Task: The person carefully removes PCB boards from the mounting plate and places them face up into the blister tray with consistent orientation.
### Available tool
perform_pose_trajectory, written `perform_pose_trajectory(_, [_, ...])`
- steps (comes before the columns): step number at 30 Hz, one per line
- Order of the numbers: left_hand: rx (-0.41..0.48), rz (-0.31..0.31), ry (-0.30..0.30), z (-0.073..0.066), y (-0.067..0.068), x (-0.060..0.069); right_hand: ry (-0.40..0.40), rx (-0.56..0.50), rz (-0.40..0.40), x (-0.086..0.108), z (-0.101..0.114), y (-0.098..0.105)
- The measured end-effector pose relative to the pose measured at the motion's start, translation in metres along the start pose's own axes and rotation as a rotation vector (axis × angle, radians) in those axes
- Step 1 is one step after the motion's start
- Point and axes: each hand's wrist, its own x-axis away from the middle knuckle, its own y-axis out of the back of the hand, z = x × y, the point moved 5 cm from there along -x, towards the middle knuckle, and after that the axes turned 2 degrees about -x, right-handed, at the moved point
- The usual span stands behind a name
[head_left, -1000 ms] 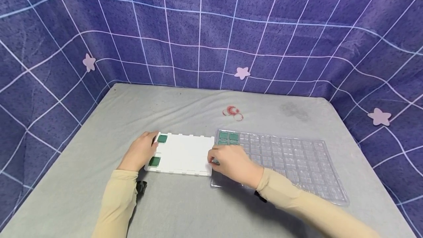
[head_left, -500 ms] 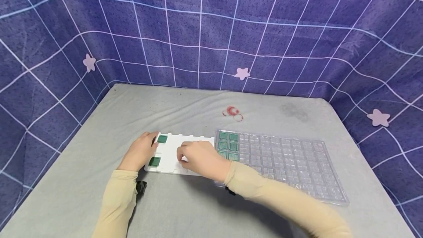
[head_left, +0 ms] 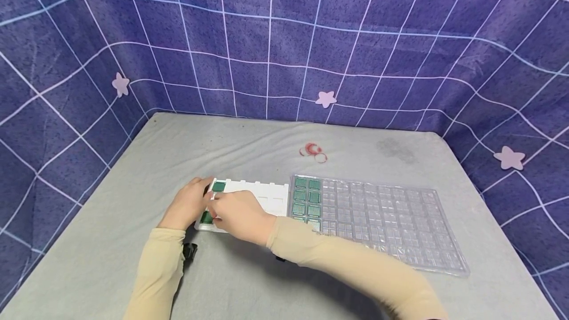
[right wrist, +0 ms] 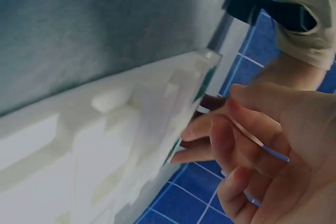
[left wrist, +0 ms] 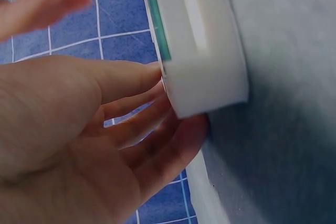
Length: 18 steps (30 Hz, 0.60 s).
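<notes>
In the head view my left hand [head_left: 188, 205] grips the left end of a white tray [head_left: 274, 205]. The left wrist view shows its thumb on the upper edge and its fingers against the end wall and underside. Two green square chips [head_left: 219, 187] show in the tray's left end, the nearer partly covered by my right hand [head_left: 240, 215]. That right hand hovers over the tray's left part, fingers loosely curled; in the right wrist view nothing shows between them. To the right, a clear plastic tray [head_left: 382, 211] holds several green chips [head_left: 314, 196] in its two leftmost columns.
The clear tray stands close against the white tray's right end, with many small pockets. A grey cloth [head_left: 249, 280] covers the table, with a red stain [head_left: 313, 149] towards the back. Blue gridded curtains [head_left: 284, 38] enclose the back and sides.
My right hand has moved left, from the clear tray's left edge across the white tray to its left end, uncovering more chips in the clear tray. My left hand stays put.
</notes>
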Motion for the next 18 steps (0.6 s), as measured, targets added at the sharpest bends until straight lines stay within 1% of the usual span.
perform_pose_trajectory(5, [0.009, 0.015, -0.005, 0.001, -0.002, 0.001, 0.012, 0.025, 0.003, -0.010, 0.006, -0.012])
perform_pose_trajectory(10, [0.020, 0.028, 0.009, 0.004, -0.002, 0.000, 0.005, 0.049, 0.004, -0.012, 0.009, -0.021])
perform_pose_trajectory(18, [0.024, -0.024, -0.012, 0.004, 0.000, -0.001, -0.042, 0.059, -0.013, -0.013, 0.009, -0.021])
